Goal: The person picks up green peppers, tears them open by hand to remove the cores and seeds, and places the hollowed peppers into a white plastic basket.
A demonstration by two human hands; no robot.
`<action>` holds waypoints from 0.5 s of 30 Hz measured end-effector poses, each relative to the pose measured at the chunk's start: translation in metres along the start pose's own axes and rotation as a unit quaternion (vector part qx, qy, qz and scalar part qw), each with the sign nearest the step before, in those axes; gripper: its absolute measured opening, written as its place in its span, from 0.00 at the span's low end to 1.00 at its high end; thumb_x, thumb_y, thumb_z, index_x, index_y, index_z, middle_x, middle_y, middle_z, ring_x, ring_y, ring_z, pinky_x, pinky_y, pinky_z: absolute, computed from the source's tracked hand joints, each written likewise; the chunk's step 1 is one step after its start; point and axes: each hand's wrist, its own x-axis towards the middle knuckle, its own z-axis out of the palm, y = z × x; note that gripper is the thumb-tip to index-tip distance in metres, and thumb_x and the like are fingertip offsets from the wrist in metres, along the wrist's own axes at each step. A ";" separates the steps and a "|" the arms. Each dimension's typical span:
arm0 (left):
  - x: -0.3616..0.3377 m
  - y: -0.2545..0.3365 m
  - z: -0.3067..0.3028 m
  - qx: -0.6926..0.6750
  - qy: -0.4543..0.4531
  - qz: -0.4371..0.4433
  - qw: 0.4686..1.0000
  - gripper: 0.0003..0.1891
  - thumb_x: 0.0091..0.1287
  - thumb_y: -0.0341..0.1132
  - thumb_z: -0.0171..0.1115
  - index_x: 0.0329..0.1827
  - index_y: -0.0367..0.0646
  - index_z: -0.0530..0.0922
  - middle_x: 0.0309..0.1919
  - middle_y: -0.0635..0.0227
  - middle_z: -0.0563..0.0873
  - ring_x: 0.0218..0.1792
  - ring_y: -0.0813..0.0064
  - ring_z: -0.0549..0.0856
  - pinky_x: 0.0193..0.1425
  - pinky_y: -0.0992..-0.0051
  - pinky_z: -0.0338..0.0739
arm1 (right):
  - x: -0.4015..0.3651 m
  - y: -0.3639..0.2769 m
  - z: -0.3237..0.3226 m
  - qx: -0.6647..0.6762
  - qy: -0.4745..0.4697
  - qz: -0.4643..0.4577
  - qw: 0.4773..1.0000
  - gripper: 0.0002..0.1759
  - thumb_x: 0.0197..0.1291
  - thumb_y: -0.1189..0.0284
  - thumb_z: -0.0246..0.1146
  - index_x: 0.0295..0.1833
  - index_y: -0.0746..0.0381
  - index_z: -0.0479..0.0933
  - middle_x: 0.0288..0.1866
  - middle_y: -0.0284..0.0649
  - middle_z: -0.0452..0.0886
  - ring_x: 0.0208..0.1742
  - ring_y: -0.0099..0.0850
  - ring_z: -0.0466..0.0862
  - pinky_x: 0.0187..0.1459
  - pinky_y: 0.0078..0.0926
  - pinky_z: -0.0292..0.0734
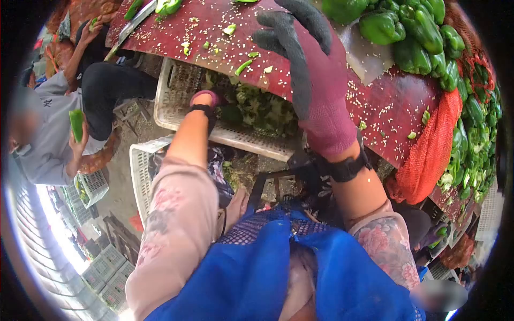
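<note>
My left hand [206, 99], in a maroon glove, reaches down into a white plastic crate [241, 141] beneath the table's near edge. Its fingers are hidden in shadow there, so what they hold does not show. Green pepper scraps and cores [265, 109] fill much of the crate. Over the red tabletop [385, 112], my right hand [318, 85] is raised in a maroon glove with dark grey coated fingers. Those fingers are apart and slightly curved, with nothing visible between them. Pale seeds and small green pepper bits [243, 67] lie scattered around it.
Whole green peppers [412, 32] are heaped at the far right, beside a red mesh sack [431, 147]. A knife [138, 22] lies near the table's left corner. To the left sits another person [53, 104] holding a pepper piece [76, 125]. Another white crate [140, 174] stands by my left arm.
</note>
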 end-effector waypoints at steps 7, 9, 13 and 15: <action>0.054 0.036 0.064 -0.056 0.011 -0.012 0.998 0.28 0.56 0.52 0.68 0.54 0.42 0.83 0.53 0.57 0.85 0.54 0.58 0.82 0.57 0.59 0.76 | 0.009 0.006 -0.011 -0.086 0.036 0.002 0.996 0.20 0.68 0.74 0.56 0.63 0.68 0.69 0.51 0.43 0.78 0.47 0.31 0.82 0.51 0.31 0.80; 0.055 0.033 0.077 -0.059 -0.009 -0.007 0.998 0.28 0.55 0.51 0.69 0.54 0.41 0.83 0.52 0.57 0.85 0.53 0.59 0.83 0.56 0.59 0.76 | 0.008 0.001 -0.009 -0.128 0.039 0.027 0.991 0.20 0.69 0.71 0.55 0.64 0.68 0.70 0.52 0.44 0.79 0.48 0.30 0.82 0.53 0.29 0.79; 0.059 0.027 0.081 -0.053 -0.029 -0.001 0.998 0.28 0.53 0.49 0.70 0.54 0.41 0.83 0.50 0.58 0.86 0.50 0.61 0.83 0.55 0.60 0.76 | 0.015 0.018 -0.015 -0.160 0.003 0.021 0.987 0.19 0.70 0.71 0.55 0.63 0.67 0.71 0.50 0.41 0.81 0.48 0.29 0.82 0.52 0.26 0.78; 0.059 0.028 0.075 -0.051 -0.038 0.005 0.998 0.28 0.52 0.48 0.71 0.54 0.41 0.83 0.50 0.58 0.86 0.49 0.61 0.83 0.54 0.60 0.76 | 0.014 0.019 -0.016 -0.159 -0.010 0.021 0.987 0.19 0.70 0.71 0.55 0.62 0.68 0.72 0.49 0.41 0.81 0.48 0.28 0.82 0.51 0.26 0.78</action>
